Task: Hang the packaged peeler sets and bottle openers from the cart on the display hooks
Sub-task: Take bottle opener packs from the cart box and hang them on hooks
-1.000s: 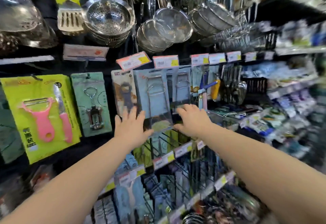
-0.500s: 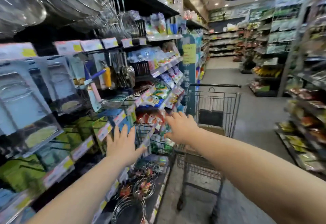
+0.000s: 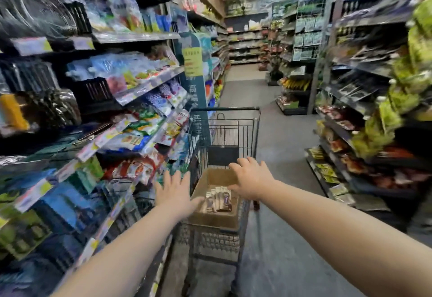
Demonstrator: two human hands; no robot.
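I had swung round to the cart at twelve o'clock; my left hand and right hand, empty and spread, reached for the packages to hang next.

left hand open, right hand open, arms outstretched

Shelf goods: heavy motion blur; pkgs in box tiny, type unclear.
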